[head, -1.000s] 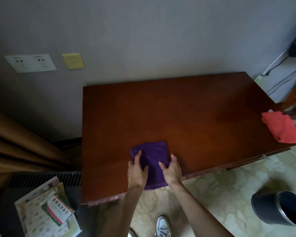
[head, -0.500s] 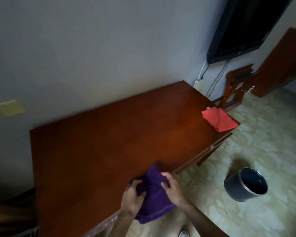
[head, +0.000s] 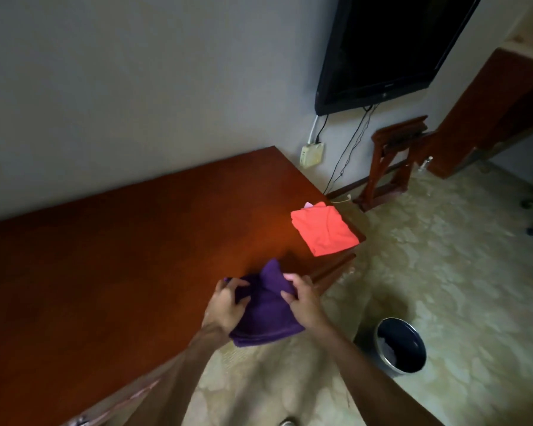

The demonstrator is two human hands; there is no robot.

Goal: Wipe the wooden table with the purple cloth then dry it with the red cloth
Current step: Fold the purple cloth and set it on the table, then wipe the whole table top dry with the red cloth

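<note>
The purple cloth [head: 266,309] is bunched at the near edge of the wooden table [head: 120,256], partly lifted and hanging over the edge. My left hand [head: 226,302] grips its left side and my right hand [head: 303,298] grips its right side. The red cloth [head: 323,229] lies folded flat on the table's right end, close to the corner, well apart from both hands.
A dark metal bin [head: 402,345] stands on the patterned floor to the right of my arms. A wooden rack [head: 391,161] and a wall socket [head: 311,153] are beyond the table's right end. A black TV [head: 388,47] hangs on the wall.
Both hands went from pressing the purple cloth flat to gripping and bunching it at the table's near edge. The view has swung right, bringing the red cloth and bin closer to centre.
</note>
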